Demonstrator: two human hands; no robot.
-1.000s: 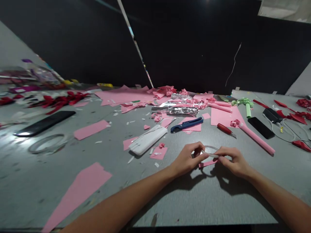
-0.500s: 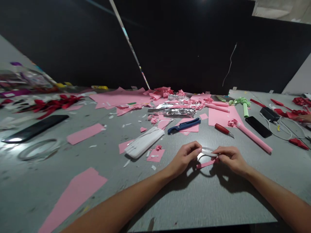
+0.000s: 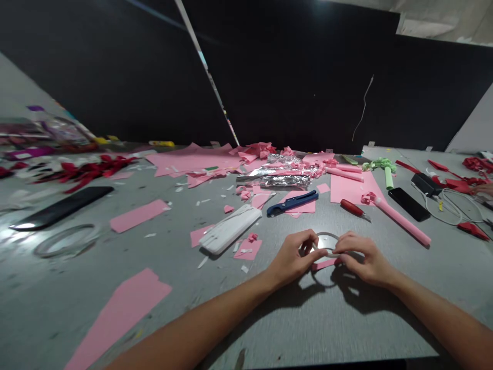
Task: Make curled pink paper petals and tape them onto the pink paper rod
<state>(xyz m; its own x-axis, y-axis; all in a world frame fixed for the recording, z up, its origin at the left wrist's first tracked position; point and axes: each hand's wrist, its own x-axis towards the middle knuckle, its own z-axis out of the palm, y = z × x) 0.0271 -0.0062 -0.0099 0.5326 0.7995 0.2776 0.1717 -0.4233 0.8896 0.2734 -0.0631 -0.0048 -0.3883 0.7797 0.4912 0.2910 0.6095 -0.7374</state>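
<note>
My left hand [image 3: 293, 258] is closed around the left side of a thin roll of tape [image 3: 327, 234], held just above the grey table. My right hand [image 3: 365, 258] pinches at the near right edge of that roll, its fingertips close to my left thumb. A narrow pink paper strip [image 3: 323, 264] hangs just below the roll, with its right end under my right fingers. Whether the strip is stuck to the tape I cannot tell. Beyond my hands lie a red-handled craft knife [image 3: 353, 208] and a blue cutting tool [image 3: 291, 203].
A white flat case [image 3: 231, 229] lies left of my hands among paper scraps. Pink paper sheets [image 3: 196, 158] and foil [image 3: 287, 181] are farther back. To the right are a pink rolled tube [image 3: 404, 222] and a phone [image 3: 409, 204]. Another tape roll [image 3: 65, 240] rests far left.
The roll has turned in my hands, and its ring shows rounder. My left thumb has moved right along the near edge, towards my right fingertips. The view has shifted slightly.
</note>
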